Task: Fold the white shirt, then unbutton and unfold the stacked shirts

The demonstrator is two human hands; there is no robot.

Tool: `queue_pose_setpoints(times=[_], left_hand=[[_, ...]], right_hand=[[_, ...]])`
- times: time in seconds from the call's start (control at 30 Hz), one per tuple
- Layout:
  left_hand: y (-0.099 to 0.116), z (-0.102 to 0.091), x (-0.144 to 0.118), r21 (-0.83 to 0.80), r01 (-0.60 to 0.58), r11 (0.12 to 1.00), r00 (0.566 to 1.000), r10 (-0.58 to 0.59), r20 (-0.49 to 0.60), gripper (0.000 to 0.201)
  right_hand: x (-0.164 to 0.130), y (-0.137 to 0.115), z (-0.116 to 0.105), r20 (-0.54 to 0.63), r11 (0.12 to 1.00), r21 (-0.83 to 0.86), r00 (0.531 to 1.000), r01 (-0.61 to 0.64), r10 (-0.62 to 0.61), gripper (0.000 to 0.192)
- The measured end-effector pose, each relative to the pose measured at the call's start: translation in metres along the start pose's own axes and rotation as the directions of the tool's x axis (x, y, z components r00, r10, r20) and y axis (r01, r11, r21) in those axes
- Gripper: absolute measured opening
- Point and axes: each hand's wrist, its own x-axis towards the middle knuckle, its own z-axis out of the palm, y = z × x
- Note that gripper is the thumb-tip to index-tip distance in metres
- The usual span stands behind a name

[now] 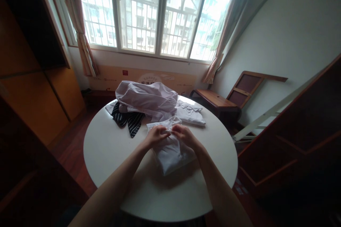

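A white shirt [170,156] lies bunched into a rough rectangle on the round white table [106,159], its collar end pointing away from me. My left hand [157,135] pinches the shirt just below the collar. Close beside it, my right hand [183,134] has its fingers closed on the same part of the cloth. The fingertips nearly meet, and whatever small detail sits between them is hidden. Behind the hands rises a heap of pale crumpled cloth [146,97]. To its right rests a folded white shirt [190,112] with its collar showing.
A black cloth with white stripes [128,118] pokes out at the heap's left. Beyond the table stand a long printed cardboard box [106,79] and barred windows. A wooden bench [215,98] is at the back right, near a pale metal frame [255,127]. Cabinets [32,106] flank the left.
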Motion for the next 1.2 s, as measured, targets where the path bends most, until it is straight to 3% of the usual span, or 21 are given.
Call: queue_pose_setpoints(times=[0.23,0.37,0.53,0.67,0.83,0.97,1.07,1.2], left_hand=[[0.002,-0.009,0.0,-0.137,-0.04,0.99,0.999,0.04,-0.009,0.023],[0.003,-0.006,-0.001,-0.112,-0.096,0.989,0.995,0.094,-0.023,0.021],[0.001,-0.004,0.0,-0.109,-0.096,0.989,0.995,0.097,0.006,0.022],[0.0,-0.001,0.0,-0.113,-0.06,0.992,0.998,0.057,-0.034,0.021],[-0.003,0.006,0.0,-0.094,-0.004,0.996,0.999,0.0,-0.042,0.022],[-0.002,0.007,-0.001,-0.066,0.026,0.997,0.998,-0.03,-0.047,0.021],[0.002,0.005,-0.003,-0.042,-0.003,0.999,0.998,0.0,-0.055,0.026],[0.004,0.006,-0.006,-0.021,-0.04,0.999,0.997,0.039,-0.068,0.028]], right_hand=[[0.001,-0.006,0.003,0.125,0.93,0.345,0.988,-0.125,0.086,0.013],[0.002,0.0,0.005,0.101,0.904,0.407,0.991,-0.126,0.093,0.014],[0.003,0.004,0.011,-0.02,0.965,0.254,0.997,-0.062,0.069,0.012],[0.004,0.005,0.016,-0.136,0.994,0.102,0.99,-0.029,0.042,0.011],[0.006,0.005,0.016,-0.139,0.999,-0.019,0.99,-0.03,0.027,0.008],[0.005,0.003,0.016,-0.175,0.991,-0.124,0.982,0.055,-0.076,0.009],[0.005,0.002,0.017,-0.191,0.988,-0.121,0.974,0.097,-0.119,0.011],[0.005,0.001,0.018,-0.178,0.998,-0.049,0.982,0.05,-0.058,0.01]])
